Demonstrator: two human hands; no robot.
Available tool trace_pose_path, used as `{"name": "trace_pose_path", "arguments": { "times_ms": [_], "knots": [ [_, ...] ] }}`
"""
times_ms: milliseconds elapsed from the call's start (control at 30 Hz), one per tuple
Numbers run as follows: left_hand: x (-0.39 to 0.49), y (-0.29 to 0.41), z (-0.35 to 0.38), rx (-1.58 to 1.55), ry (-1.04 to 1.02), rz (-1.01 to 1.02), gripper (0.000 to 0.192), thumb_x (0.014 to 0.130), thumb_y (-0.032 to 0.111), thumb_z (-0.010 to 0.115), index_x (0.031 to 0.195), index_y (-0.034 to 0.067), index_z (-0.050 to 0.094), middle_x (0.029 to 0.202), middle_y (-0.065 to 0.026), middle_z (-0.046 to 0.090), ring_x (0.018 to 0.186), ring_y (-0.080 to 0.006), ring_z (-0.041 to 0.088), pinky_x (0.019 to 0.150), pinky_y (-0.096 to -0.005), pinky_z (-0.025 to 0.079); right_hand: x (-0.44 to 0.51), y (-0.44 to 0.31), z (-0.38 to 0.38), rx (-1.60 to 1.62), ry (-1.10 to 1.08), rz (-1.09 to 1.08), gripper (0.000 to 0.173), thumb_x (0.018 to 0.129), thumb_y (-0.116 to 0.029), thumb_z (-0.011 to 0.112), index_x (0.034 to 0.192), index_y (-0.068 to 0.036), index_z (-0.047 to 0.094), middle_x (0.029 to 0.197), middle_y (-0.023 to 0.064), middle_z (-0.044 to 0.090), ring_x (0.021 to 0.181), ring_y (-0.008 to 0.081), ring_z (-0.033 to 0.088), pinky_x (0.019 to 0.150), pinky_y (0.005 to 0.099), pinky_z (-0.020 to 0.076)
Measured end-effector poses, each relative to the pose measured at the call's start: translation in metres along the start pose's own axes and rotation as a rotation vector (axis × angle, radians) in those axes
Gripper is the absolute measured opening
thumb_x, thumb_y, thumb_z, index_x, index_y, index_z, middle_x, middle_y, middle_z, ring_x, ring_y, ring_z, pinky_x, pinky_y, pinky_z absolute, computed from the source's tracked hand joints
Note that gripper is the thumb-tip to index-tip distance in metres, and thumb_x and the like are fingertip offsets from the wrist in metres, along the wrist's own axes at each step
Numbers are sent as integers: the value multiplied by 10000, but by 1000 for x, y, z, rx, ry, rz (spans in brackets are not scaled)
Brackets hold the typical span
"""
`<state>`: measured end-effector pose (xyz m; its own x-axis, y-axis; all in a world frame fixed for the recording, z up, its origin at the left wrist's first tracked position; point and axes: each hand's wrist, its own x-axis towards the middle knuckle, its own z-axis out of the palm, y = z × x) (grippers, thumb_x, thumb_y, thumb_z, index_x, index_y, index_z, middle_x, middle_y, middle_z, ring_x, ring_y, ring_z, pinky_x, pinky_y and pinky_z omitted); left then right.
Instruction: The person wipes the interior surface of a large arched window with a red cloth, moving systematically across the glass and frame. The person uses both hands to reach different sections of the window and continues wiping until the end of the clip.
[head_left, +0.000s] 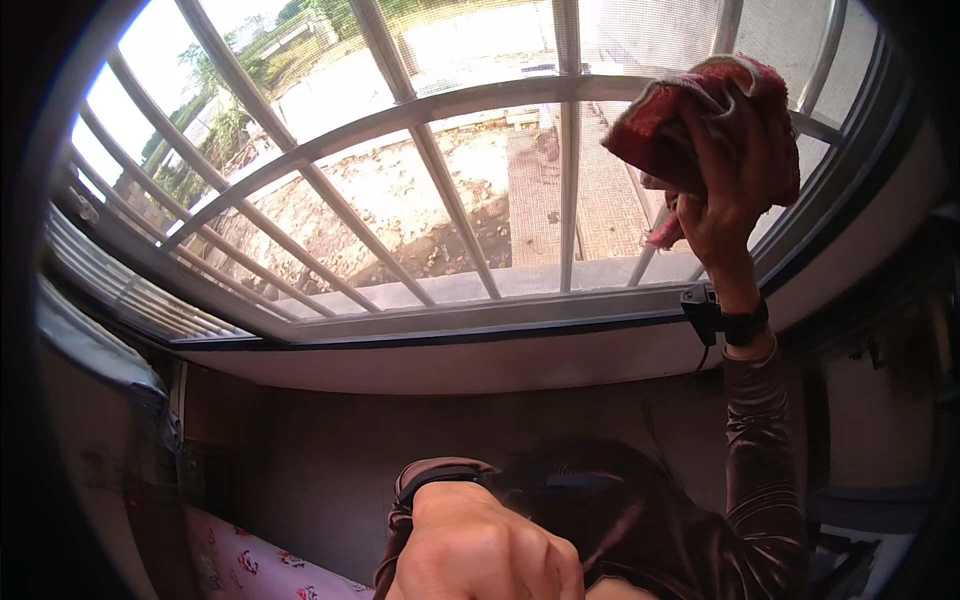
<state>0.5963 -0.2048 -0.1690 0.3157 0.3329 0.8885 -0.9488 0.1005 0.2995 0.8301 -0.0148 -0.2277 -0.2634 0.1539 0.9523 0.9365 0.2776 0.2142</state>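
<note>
My right hand (718, 199) is raised at the upper right, holding a bunched red cloth (660, 124) with a pale edge. The cloth is in front of the right side of a barred window with a mesh screen; whether it touches the mesh or the bars (570, 187) I cannot tell. On my right wrist sits a black strap with a small device (701, 306). Close to the camera at the bottom is my left hand (487, 551), knuckles up and fingers curled. Its fingertips and palm are hidden.
A metal crossbar (420, 112) spans the window above the sill (450, 319). Pale wall (420, 367) runs below it. At left hangs a bluish covering (105, 356); lower left lies pink flowered fabric (262, 559). Outside are leaf-strewn ground and a paved path (536, 210).
</note>
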Motion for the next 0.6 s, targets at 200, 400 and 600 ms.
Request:
{"name": "trace_pose_path", "arguments": {
  "times_ms": [200, 400, 600],
  "knots": [
    [0, 13, 6, 78, -50, 76, 183, 926, 26, 629, 1047, -65, 732, 478, 7, 351, 363, -89, 315, 384, -266, 247, -61, -17, 10, 17, -63, -11, 422, 955, -421, 456, 1275, -253, 673, 1436, 146, 427, 1374, 433, 343, 1128, 613, 220],
    [-2, 20, 10, 101, -101, 114, 189, 924, 14, 618, 1051, -74, 728, 480, -3, 370, 358, -94, 324, 380, -270, 249, -74, -22, -3, 146, -47, -64, 323, 954, -348, 530, 1199, -232, 706, 1400, 111, 491, 1357, 394, 383, 1096, 570, 291],
    [-3, 21, 27, 57, 25, 124, 199, 937, 29, 607, 1061, -76, 722, 477, -21, 425, 357, -90, 322, 374, -273, 244, -3, -42, -11, 226, 90, -88, 330, 912, -332, 610, 1204, -197, 682, 1381, 161, 505, 1332, 401, 401, 1074, 551, 301]
  ]
}}
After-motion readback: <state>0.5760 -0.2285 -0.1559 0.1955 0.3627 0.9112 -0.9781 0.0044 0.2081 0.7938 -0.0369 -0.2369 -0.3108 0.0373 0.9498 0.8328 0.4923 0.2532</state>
